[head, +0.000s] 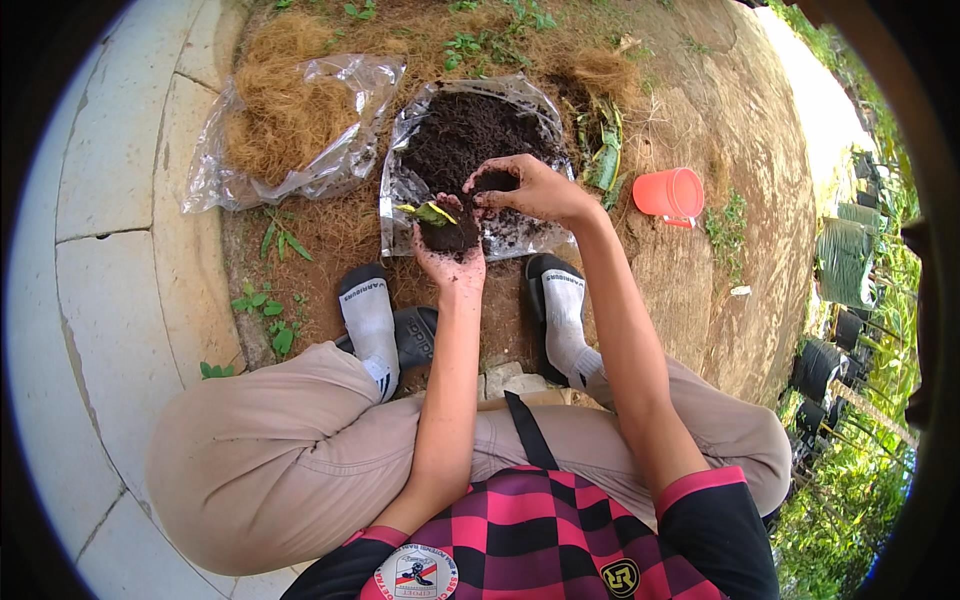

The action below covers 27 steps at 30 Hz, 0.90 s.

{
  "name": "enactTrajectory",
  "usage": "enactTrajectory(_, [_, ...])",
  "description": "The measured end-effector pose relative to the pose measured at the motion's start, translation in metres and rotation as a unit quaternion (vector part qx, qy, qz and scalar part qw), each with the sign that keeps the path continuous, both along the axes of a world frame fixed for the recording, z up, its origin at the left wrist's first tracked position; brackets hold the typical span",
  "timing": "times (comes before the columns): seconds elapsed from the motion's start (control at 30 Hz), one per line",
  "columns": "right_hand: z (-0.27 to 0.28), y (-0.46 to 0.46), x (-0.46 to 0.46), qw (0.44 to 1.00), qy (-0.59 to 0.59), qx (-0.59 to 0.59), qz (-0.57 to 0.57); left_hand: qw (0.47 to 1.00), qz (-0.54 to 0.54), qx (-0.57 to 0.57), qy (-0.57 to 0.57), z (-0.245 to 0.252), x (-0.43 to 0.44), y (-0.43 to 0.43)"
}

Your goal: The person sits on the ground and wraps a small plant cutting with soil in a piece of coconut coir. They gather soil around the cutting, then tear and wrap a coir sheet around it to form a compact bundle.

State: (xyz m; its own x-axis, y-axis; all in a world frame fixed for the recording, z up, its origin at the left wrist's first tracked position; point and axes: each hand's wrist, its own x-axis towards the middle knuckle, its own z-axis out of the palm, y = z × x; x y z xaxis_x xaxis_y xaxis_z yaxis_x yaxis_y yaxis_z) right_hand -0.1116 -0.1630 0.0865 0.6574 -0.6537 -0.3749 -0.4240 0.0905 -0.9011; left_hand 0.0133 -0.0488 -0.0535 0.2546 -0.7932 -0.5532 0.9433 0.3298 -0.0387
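Note:
My left hand (451,259) is cupped palm up around a clump of dark soil (450,238). On that clump lies a green leaf piece (435,214) with yellow edges, like a snake plant cutting. Just right of it, my right hand (536,189) curls with thumb and fingers around some dark soil (496,181). Both hands are dirty with soil and hover over the near part of an opened clear plastic bag (397,229). A heap of loose dark soil (480,131) fills the bag's far part.
A clear plastic bag (352,161) of brown coconut fibre (289,124) lies to the left, beside pale paving (112,300). Cut variegated leaves (606,154) lie right of the soil bag, then a coral plastic mug (664,193). My socked feet (367,311) are close in front.

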Motion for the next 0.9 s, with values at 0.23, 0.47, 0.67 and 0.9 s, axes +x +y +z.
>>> enactTrajectory(0.23, [0.014, 0.005, 0.015, 0.998, 0.008, -0.035, 0.050, 0.997, -0.021, -0.062, -0.033, 0.003, -0.008, 0.002])
enactTrajectory(0.47, [0.011, 0.011, 0.019, 0.980, 0.064, -0.182, 0.049, 0.999, -0.015, -0.044, -0.005, 0.008, -0.009, -0.003])
enactTrajectory(0.67, [0.018, 0.010, 0.021, 0.982, 0.062, -0.176, 0.018, 0.998, -0.021, -0.058, -0.003, 0.016, -0.010, -0.002])
enactTrajectory(0.9, [0.029, 0.010, 0.022, 0.972, 0.069, -0.223, 0.034, 0.999, -0.029, -0.026, 0.013, 0.018, -0.008, -0.004])
